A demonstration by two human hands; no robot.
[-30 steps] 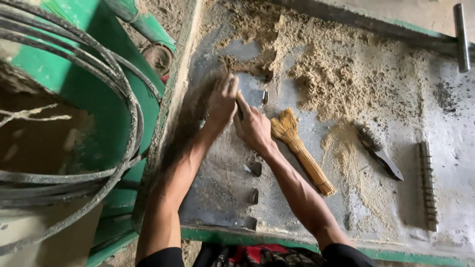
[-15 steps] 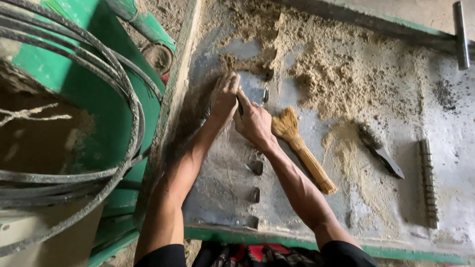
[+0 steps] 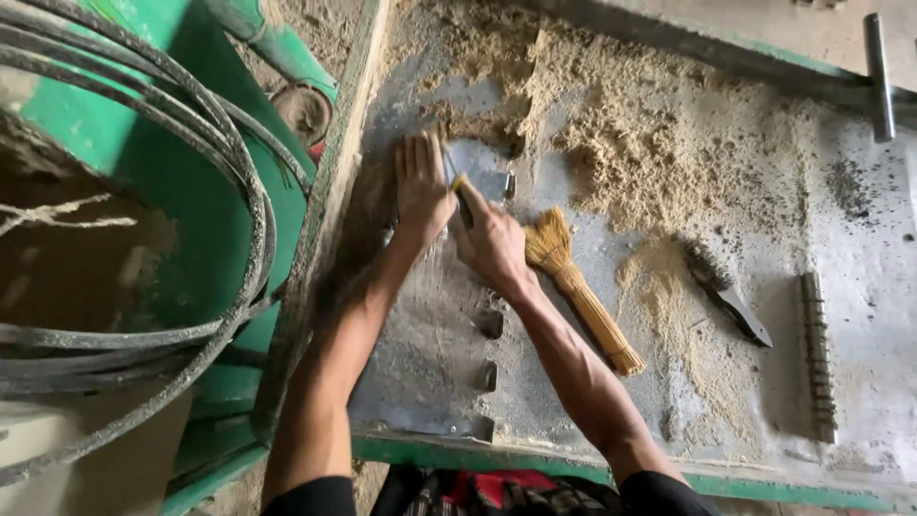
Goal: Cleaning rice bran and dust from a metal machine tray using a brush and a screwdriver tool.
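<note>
My left hand [image 3: 420, 186] lies flat, fingers together, on the grey metal plate [image 3: 420, 363] of a sawdust-covered table. Right beside it, my right hand [image 3: 492, 239] is closed around a small dark tool with a yellow end [image 3: 460, 194], whose tip points at the plate between the two hands. A short straw brush [image 3: 578, 291] lies on the table, touching the right side of my right hand. Small metal blocks [image 3: 489, 323] stick up from the plate near my right forearm.
Heaps of sawdust [image 3: 650, 143] cover the far half of the table. A dark-handled wire brush [image 3: 726, 291] and a ridged metal bar [image 3: 817, 354] lie to the right. Coiled band-saw blades [image 3: 224, 162] hang over a green machine [image 3: 115, 105] on the left. A metal rod [image 3: 879, 72] lies far right.
Both hands stay in nearly the same spot on the plate. The left hand's fingers have turned slightly more upright.
</note>
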